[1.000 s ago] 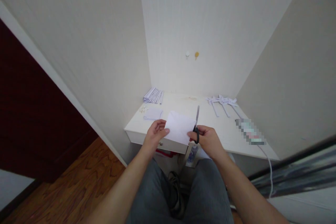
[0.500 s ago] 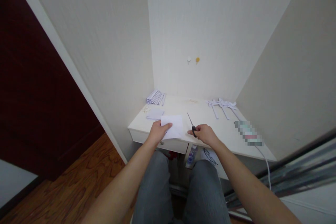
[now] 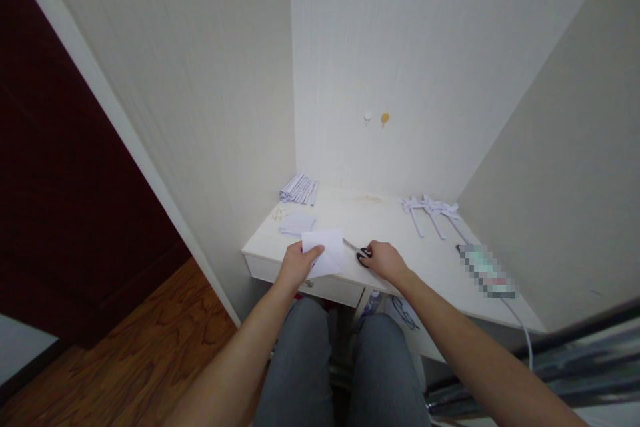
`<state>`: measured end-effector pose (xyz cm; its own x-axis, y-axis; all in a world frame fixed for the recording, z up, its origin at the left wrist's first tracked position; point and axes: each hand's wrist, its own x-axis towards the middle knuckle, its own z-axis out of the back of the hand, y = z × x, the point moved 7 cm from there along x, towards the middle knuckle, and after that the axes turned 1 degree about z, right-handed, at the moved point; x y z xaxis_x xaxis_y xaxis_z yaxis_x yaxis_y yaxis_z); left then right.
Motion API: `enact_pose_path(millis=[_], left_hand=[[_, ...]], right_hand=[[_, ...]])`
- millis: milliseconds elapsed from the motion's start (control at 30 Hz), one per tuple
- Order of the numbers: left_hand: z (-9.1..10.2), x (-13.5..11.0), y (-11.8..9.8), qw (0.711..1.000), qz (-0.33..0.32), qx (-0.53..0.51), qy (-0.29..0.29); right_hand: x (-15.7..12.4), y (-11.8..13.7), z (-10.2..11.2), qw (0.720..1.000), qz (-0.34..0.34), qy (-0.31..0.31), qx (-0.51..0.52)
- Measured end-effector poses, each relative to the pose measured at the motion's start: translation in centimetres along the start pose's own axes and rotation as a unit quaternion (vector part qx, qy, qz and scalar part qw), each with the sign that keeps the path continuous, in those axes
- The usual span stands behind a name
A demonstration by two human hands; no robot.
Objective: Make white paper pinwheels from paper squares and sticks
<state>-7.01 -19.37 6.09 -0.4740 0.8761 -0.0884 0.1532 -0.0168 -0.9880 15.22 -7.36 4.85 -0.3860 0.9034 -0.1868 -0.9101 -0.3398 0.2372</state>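
My left hand (image 3: 299,263) grips a white square of paper (image 3: 327,248) by its left side, thumb on top, over the front edge of the desk. In my right hand (image 3: 384,259) is a pair of scissors (image 3: 356,248) with black handles, fingers closed round them. The blades point left, and their tip is at the paper's right edge; whether it touches, I cannot tell. Just behind my left hand lie more white paper squares (image 3: 299,222). Behind those are several rolled paper sticks (image 3: 300,189), bundled in the desk's back left corner.
Paper pinwheel-like shapes on sticks (image 3: 431,208) lie at the back right of the white desk (image 3: 370,220). A phone with a cable (image 3: 487,272) rests at the right. Small pale bits (image 3: 279,214) lie at the left. Glasses (image 3: 404,313) and a bottle (image 3: 371,302) sit on a lower shelf.
The scissors have turned from pointing up and away to pointing left, and my right hand has brought them towards the paper. My left hand still holds the paper. The view has shifted slightly.
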Motion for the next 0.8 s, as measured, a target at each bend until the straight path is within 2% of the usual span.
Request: enact_pose_path(millis=[233,600,700,800], left_hand=[[1.0,-1.6,0.0,1.000,-0.010,-0.023,0.000],[-0.1,-5.3,-3.3,0.995,-0.026,-0.080,0.057],[-0.5,-5.6,-4.3,0.993,-0.031,-0.090,0.066],[-0.6,-5.7,-5.4,0.992,-0.037,-0.098,0.076]], right_hand=[[0.0,0.0,-0.3,0.999,0.006,-0.035,0.019],[-1.0,0.0,-0.5,0.990,0.002,-0.079,0.121],[-1.6,0.6,0.3,0.978,0.019,-0.117,0.170],[-4.1,1.6,1.8,0.953,0.060,-0.184,0.231]])
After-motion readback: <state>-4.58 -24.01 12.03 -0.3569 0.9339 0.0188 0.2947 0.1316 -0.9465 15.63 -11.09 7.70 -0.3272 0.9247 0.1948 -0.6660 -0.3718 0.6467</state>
